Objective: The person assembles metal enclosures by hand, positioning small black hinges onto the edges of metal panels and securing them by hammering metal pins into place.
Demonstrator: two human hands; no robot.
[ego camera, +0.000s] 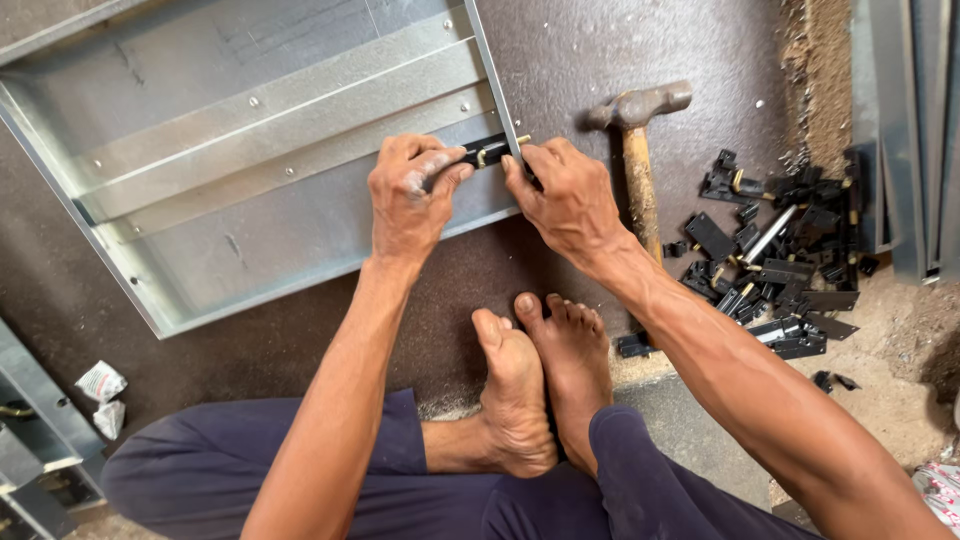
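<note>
Seated on the floor (600, 60), a worker's left hand (408, 195) pinches a black latch (487, 153) against the steel tray's (250, 150) edge while the right hand (565, 195) grips that edge opposite; keeping the latch square looks key. Hammer (638, 150) and spare latches (780, 260) lie nearby; the tray holds nothing else

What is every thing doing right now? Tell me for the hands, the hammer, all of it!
Left hand: pinching the small black part, fingers closed.
Right hand: fingertips pressed at the panel's edge beside that part.
Small black part: held against the panel's right edge.
Metal panel: lying flat, open side up.
Hammer: lying on the floor, untouched.
Pile of black parts: loose, scattered on the floor.
Crumpled paper: lying on the floor.
</note>
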